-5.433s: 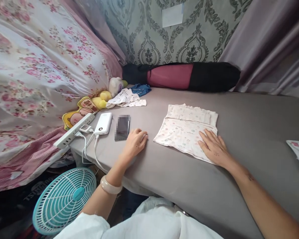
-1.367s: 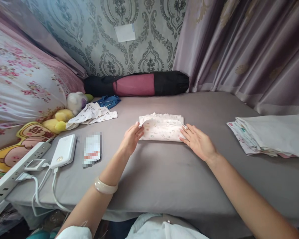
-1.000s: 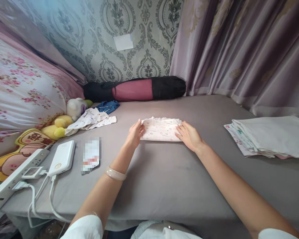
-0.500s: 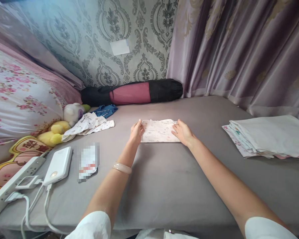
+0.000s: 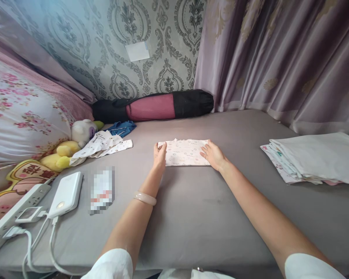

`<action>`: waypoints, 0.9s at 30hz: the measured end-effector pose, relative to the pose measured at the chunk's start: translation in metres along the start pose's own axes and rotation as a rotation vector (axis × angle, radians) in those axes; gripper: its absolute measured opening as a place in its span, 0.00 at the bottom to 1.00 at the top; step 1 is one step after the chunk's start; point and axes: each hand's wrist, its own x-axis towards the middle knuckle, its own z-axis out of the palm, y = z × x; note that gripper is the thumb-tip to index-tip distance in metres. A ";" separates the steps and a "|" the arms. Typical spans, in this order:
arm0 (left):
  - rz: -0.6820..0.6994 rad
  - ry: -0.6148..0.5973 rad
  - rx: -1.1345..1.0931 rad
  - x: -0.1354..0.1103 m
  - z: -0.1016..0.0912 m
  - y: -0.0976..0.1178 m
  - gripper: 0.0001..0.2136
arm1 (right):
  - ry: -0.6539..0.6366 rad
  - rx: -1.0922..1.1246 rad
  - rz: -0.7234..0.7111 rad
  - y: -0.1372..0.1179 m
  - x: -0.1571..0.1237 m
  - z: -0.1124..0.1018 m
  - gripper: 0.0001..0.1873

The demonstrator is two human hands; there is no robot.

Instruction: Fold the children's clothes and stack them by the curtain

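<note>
A small folded garment (image 5: 184, 152), pale pink with a tiny print, lies flat on the grey sheet (image 5: 197, 209) in the middle of the bed. My left hand (image 5: 159, 153) rests on its left edge with the fingers stretched out and flat. On its right edge lies my right hand (image 5: 213, 155), fingers also extended and pressing down. Neither hand grips the cloth. A pale bangle (image 5: 144, 198) is on my left wrist.
A stack of folded clothes (image 5: 311, 158) sits at the right. At the left are loose baby clothes (image 5: 100, 143), a blue cloth (image 5: 122, 127), plush toys (image 5: 72, 145), a phone (image 5: 101, 190), a white power bank (image 5: 66, 194) and a power strip (image 5: 16, 213). A rolled mat (image 5: 154, 106) lies against the wall.
The garment has been folded smaller, from a wide flat piece to a narrow rectangle. Both hands moved to its side edges and now press it flat; the view shifted right.
</note>
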 end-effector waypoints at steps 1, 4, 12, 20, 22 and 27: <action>0.017 0.003 0.003 0.001 0.000 -0.001 0.37 | 0.001 0.002 0.000 0.000 0.000 0.000 0.37; 0.045 0.020 0.046 0.000 0.001 -0.001 0.35 | 0.017 0.037 0.016 -0.002 -0.002 0.002 0.37; 0.291 -0.068 0.287 -0.007 0.015 -0.001 0.24 | 0.025 -0.158 -0.080 -0.004 0.002 0.016 0.33; 0.633 -0.279 0.796 -0.015 0.039 -0.007 0.21 | -0.040 -1.186 -0.506 0.011 0.007 0.056 0.30; 0.659 -0.307 0.932 -0.015 0.039 -0.009 0.23 | -0.039 -1.310 -0.542 0.016 0.007 0.058 0.30; 0.720 -0.318 1.081 -0.006 0.033 -0.016 0.24 | -0.034 -1.406 -0.596 0.027 0.013 0.055 0.30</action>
